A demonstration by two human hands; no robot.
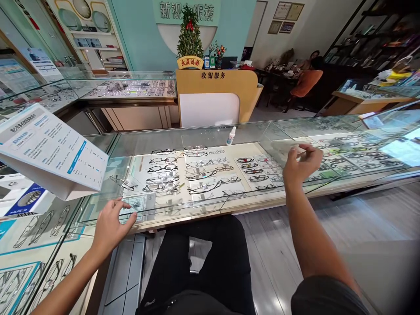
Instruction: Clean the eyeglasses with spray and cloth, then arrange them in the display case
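My left hand (113, 223) rests at the front edge of the glass showcase (210, 209), thumb and fingers apart, holding nothing. Near it, a pair of thin-framed glasses (124, 183) lies at the left of the showcase. Over the right part of the glass, my right hand (301, 162) is raised with its fingers curled towards the thumb; whatever they may hold is too small to make out. Rows of eyeglasses (163, 169) show through the glass between my hands. A small white spray bottle (231, 136) stands upright towards the back. A grey-white cloth (199, 254) lies on my lap.
A folded printed card (52, 151) stands at the left, beside a blue and white box (28, 200). Beyond the showcase is a yellow counter (218, 83) with a plant (190, 35). At the back right, a person sits near an orange chair (306, 83).
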